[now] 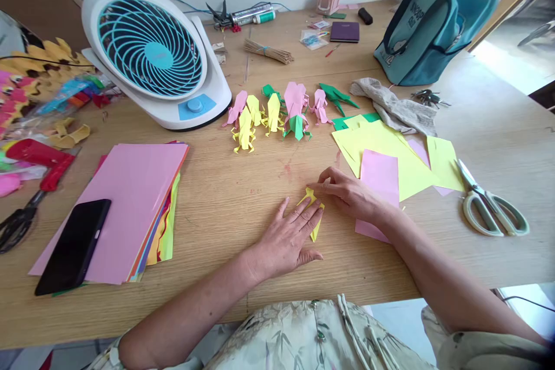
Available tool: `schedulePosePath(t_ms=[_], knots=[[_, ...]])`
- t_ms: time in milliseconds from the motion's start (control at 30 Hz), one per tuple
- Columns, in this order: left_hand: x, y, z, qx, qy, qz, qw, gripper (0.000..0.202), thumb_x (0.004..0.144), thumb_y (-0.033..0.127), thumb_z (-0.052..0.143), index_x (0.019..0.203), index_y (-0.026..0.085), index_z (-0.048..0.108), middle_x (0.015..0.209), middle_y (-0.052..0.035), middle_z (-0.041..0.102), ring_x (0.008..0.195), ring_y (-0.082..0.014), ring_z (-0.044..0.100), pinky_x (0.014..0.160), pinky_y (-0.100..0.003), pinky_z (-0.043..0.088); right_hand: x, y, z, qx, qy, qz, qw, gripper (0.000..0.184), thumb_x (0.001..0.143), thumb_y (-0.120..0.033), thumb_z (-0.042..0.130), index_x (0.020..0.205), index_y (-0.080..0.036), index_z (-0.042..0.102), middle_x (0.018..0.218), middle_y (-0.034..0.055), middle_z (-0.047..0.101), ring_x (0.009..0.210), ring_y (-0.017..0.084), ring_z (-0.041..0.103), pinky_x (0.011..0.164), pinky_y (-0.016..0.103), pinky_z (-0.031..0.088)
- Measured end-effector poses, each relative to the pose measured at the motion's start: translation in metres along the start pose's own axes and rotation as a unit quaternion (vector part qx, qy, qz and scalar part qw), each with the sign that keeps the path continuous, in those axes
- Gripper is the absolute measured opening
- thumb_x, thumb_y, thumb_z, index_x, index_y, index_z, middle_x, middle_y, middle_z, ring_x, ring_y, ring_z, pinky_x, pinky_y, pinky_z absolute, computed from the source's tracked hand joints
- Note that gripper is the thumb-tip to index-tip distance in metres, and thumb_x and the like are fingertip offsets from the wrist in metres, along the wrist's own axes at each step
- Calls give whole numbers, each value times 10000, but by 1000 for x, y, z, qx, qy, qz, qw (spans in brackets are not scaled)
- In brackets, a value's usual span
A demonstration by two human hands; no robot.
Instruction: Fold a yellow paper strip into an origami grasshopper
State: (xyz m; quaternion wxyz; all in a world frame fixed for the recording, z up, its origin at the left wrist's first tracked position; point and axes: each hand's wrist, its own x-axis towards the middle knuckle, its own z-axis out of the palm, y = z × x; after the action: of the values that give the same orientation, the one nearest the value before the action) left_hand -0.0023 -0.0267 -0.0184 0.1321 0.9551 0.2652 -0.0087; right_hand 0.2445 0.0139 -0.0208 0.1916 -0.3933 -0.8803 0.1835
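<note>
Near the front edge of the worktop [234, 208], the left hand [286, 240] pins folded yellow paper [315, 230] with flat, spread fingers; the right hand [349, 195] pinches its tip. A slip could skew the crease.

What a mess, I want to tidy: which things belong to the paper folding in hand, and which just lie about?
In hand: small folded yellow paper piece under the left hand, touched by the right hand; loose yellow and pink paper sheets; stack of coloured paper; row of folded paper figures.
Lying about: white-and-blue desk fan; black phone; teal backpack; grey cloth.
</note>
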Motion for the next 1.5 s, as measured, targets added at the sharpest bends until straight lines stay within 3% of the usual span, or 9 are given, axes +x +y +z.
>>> schedulePosePath(t_ms=[167,433,600,767,900,1033,1233,1333,1500], knots=[[0,-1,1,-4,3,-2,1000,842,951,687,237,1564,112,199,1633,-142,203,1535,-287,121,1209,-540,-62,2,-1,-1,-64,-35,-24,997,495,925,-73,458,1360,-275,579,1122,94,531,866,184,613,801,341,526],[0,-1,1,-6,9,1,1000,852,944,691,259,1560,103,211,1629,-154,211,1533,-292,133,1210,-553,-31,1,1,2,-43,-10,-8,999,463,946,-115,469,1368,-275,568,1128,95,535,849,177,625,785,333,539],[-1,-2,-1,-22,41,13,999,814,953,666,300,1569,145,199,1626,-150,233,1526,-295,164,1213,-547,-13,0,-1,6,-9,83,32,996,521,934,-79,420,1423,-246,493,1113,106,573,936,204,630,814,348,541],[-6,-6,-7,-62,124,36,990,722,1005,559,290,1569,123,173,1601,-181,301,1502,-285,238,1212,-527,75,0,-11,3,24,113,57,992,360,977,-161,426,1306,-216,561,1074,98,611,918,200,633,779,328,517],[-7,-11,-10,-96,232,-39,967,485,1032,364,336,1454,138,405,1415,-158,544,1301,-252,483,1103,-434,322,1,-26,0,40,95,114,988,189,984,-243,477,1096,-198,623,998,63,625,759,151,629,696,285,488],[-3,-15,-7,-66,254,-152,953,336,993,367,455,1229,173,595,1097,-105,640,1043,-257,553,915,-412,416,0,-39,0,10,36,172,984,131,944,-310,557,953,-191,609,928,40,588,683,136,595,650,277,453],[8,-13,-1,-48,229,-218,947,301,876,426,653,1088,212,632,1036,-70,601,1028,-266,543,894,-420,420,-4,-54,8,-75,7,205,976,336,791,-441,734,952,-204,559,944,41,572,705,176,567,625,294,402],[14,-8,0,-77,225,-232,943,335,776,376,768,1034,215,628,1064,-63,593,1049,-269,542,910,-422,423,-6,-57,11,-89,11,199,976,372,766,-456,747,937,-204,533,955,50,567,723,183,561,621,290,384],[19,-2,0,-198,260,-238,915,266,738,216,767,909,201,563,983,-30,618,973,-220,573,870,-370,444,-6,-59,8,35,17,226,973,276,761,-294,731,870,-212,490,813,-3,573,650,139,527,579,256,355]])
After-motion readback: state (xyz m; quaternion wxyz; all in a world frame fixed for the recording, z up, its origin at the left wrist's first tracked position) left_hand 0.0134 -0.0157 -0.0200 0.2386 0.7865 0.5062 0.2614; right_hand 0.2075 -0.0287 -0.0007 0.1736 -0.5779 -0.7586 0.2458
